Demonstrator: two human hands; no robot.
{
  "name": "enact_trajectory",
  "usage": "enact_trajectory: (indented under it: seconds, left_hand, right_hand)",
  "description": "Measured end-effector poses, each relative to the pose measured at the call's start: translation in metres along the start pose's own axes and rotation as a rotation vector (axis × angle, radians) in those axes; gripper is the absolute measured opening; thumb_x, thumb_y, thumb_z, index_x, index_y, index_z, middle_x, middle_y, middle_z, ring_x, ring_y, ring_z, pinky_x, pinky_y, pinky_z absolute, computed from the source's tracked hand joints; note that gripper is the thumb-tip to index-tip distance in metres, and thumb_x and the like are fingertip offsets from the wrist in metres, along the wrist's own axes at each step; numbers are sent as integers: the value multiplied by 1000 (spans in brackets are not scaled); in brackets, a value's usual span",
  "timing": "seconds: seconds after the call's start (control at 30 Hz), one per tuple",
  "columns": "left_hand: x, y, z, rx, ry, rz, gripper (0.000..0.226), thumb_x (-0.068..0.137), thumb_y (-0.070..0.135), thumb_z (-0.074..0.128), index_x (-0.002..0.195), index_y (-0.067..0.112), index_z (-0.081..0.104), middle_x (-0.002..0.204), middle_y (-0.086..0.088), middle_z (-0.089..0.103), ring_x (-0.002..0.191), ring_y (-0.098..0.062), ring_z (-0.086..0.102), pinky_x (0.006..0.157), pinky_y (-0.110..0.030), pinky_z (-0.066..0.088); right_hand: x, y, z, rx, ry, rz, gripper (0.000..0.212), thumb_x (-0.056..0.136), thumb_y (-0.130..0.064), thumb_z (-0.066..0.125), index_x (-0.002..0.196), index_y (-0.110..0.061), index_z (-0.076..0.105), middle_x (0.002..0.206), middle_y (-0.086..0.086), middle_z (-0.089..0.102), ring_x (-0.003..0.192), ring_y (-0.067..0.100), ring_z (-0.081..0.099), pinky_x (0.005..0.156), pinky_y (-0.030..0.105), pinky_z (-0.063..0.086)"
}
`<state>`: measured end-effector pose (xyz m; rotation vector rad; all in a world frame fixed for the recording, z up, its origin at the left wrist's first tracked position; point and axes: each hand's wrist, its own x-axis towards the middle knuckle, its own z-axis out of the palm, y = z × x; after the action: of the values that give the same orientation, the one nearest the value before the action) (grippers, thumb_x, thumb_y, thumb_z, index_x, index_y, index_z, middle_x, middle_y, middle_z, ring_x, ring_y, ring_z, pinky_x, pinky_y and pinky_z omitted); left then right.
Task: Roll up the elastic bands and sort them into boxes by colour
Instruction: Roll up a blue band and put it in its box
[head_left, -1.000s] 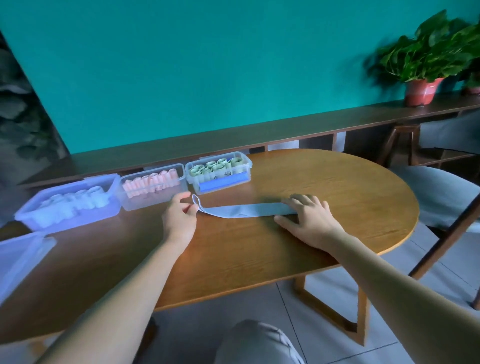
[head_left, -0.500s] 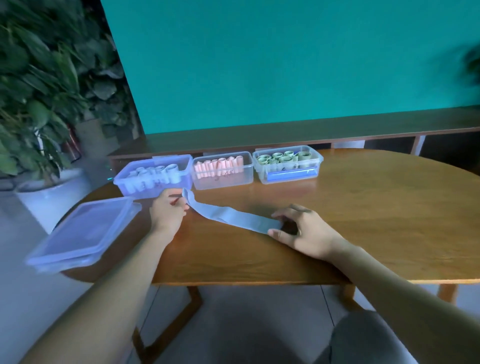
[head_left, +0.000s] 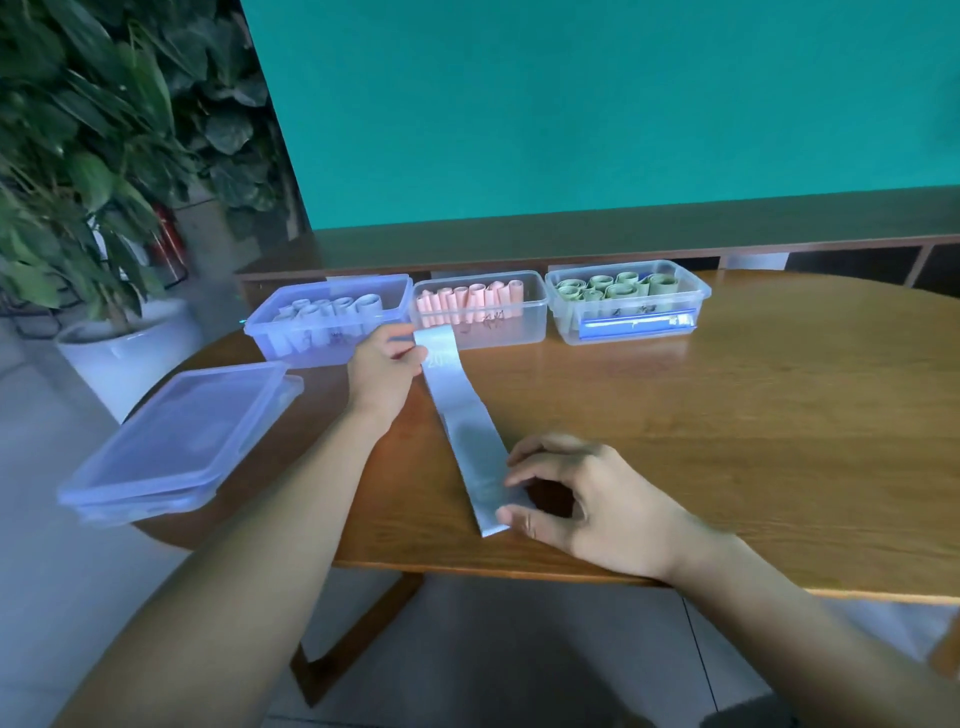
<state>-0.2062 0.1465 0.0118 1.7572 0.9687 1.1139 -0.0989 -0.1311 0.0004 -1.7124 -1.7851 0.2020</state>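
A pale blue elastic band lies stretched flat on the wooden table, running from far to near. My left hand pinches its far end beside the boxes. My right hand pinches its near end between thumb and fingers. Three clear boxes stand in a row at the back: one with blue rolls, one with pink rolls, one with green rolls.
A closed lidded plastic box hangs over the table's left edge. A large potted plant stands on the floor at the left. A long wooden shelf runs along the teal wall behind the table.
The view has swung left. The band has turned from lying sideways to running far to near; my right hand has drawn its near end toward me while the left keeps the far end.
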Motion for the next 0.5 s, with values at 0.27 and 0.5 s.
enact_trajectory:
  seconds: [0.27,0.5]
  left_hand:
    - [14,-7,19,118,-32,3,41,83,22,76,122,27,63,102,11,73,98,-10,67,98,-33,52]
    - [-26,2,0,145,-55,-7,32,87,23,73,118,24,67,111,9,72,103,-8,66,92,-22,48]
  right_hand:
    - [7,-13,15,30,-26,-67,38,91,-55,66,113,-25,73,122,-16,59,109,0,60,93,17,48]
    - [9,-14,13,18,-16,-87,32,89,-51,71,106,-23,75,111,-14,65,108,1,60,97,24,49]
